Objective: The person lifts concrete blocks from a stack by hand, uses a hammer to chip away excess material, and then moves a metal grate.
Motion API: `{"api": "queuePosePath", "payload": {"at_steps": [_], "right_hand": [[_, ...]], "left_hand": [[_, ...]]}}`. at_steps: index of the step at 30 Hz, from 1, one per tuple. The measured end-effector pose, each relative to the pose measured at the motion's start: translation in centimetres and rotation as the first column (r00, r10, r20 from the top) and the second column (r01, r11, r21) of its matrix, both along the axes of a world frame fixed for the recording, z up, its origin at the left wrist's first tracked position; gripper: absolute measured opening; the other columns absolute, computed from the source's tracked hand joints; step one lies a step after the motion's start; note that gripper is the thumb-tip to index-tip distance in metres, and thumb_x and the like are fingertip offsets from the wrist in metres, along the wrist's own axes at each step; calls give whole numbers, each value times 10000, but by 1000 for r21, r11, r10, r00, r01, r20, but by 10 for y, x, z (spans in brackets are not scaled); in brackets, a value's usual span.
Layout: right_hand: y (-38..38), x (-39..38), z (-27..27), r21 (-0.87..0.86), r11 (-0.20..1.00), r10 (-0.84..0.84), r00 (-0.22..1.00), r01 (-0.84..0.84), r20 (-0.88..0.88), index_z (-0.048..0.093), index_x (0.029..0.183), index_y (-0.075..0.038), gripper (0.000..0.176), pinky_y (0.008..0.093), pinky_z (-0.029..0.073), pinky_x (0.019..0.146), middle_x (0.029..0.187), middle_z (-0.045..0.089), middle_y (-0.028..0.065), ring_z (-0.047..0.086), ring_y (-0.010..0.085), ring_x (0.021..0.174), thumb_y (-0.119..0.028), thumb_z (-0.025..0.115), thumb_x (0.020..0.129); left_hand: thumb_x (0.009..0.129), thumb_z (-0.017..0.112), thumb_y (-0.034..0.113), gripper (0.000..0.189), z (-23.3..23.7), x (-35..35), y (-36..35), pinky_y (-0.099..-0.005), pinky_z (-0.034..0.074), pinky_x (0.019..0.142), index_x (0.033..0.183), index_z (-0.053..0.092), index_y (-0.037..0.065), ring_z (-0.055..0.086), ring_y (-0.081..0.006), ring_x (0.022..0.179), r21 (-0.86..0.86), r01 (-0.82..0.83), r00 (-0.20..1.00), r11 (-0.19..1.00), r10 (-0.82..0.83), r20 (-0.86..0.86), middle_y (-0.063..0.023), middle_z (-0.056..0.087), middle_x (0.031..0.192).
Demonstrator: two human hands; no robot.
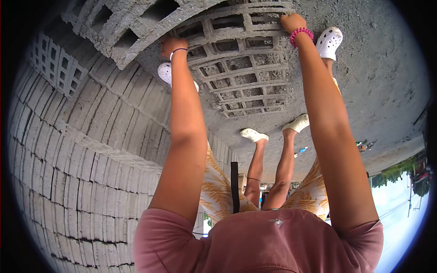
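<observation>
The view is upside down, with the ground at the top. My left hand (174, 45), with a dark band on its wrist, grips the left end of a row of grey hollow concrete blocks (241, 68) lying on the ground. My right hand (292, 22), with a pink wrist band, grips the row's right end. Both arms are stretched straight toward it. My feet in white clogs (329, 42) stand on either side of the row.
A large stack of concrete blocks (91, 150) fills the left side. More hollow blocks (123, 22) lie at the top left. Another person's legs in pale clogs (273, 159) stand just behind the row, on a sandy concrete floor (378, 77).
</observation>
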State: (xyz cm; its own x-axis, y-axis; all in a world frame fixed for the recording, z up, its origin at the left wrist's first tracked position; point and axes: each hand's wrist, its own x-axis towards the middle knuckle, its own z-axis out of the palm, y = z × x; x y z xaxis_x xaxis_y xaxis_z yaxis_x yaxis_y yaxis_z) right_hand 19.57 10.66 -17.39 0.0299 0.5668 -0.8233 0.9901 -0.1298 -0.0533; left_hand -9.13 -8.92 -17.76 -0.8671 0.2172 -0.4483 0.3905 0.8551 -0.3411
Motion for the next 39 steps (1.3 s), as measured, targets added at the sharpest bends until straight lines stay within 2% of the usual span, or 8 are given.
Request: {"api": "queuePosePath", "payload": {"at_steps": [1,4,8,12,17,20,27,39], "right_hand": [[2,-1,-4,-17,1000,-15,999,15,33,586,992,-36,416,368,402,855,1041,542,201,517,338,981,-311,455,708],[6,5,-34,-17,988,155,980,-154,127,589,988,-33,453,360,387,862,1036,550,187,514,321,988,-361,444,710],[10,-20,45,242,803,470,829,-544,303,593,979,-25,507,362,385,849,1001,571,178,522,309,973,-434,446,717],[30,3,-16,-233,926,295,954,-298,-49,606,941,-13,549,342,403,813,974,581,178,544,305,923,-489,495,691],[21,2,-29,-151,970,188,982,-189,-24,604,923,7,533,343,409,822,984,571,195,540,313,945,-462,511,688],[13,0,-10,-142,979,153,988,-146,38,584,976,-9,477,349,410,838,1011,559,197,531,316,965,-380,519,684],[-40,25,84,-13,991,-136,991,136,14,589,909,-1,447,384,422,809,943,566,229,543,351,905,-364,563,650],[-82,95,310,-32,944,-330,934,329,-138,569,798,66,352,405,434,743,792,566,280,553,396,798,-230,587,607]], "left_hand": [[658,588,356,544,-12,-2,-5,-397,382,874,1092,512,38,510,-311,1008,-13,42,998,999,-42,-55,-195,507,1107],[608,614,406,597,-63,-45,-29,-357,386,872,1058,541,20,499,-291,1024,-73,174,955,982,-151,257,-202,480,1143],[537,634,488,671,-30,-43,-9,-313,371,881,1026,572,33,468,-249,1068,-114,-106,908,988,143,394,-172,467,1174],[547,628,476,650,-55,-51,-16,-326,379,875,1039,570,55,462,-245,1078,-134,-51,920,990,99,380,-159,467,1179],[603,580,440,599,-32,-35,-2,-329,364,892,1062,553,55,448,-235,1097,-171,-87,931,981,141,336,-160,458,1189],[620,542,397,560,-24,-29,-3,-451,316,906,1065,554,57,456,-310,1080,-163,-56,933,985,110,343,-193,474,1156],[570,625,366,508,70,6,-26,-416,323,866,905,574,-13,487,-328,984,182,-101,990,978,80,117,-194,566,958],[566,633,281,452,305,63,-72,-426,363,824,887,554,-27,500,-381,890,369,-150,976,917,79,201,-234,565,876]]}}
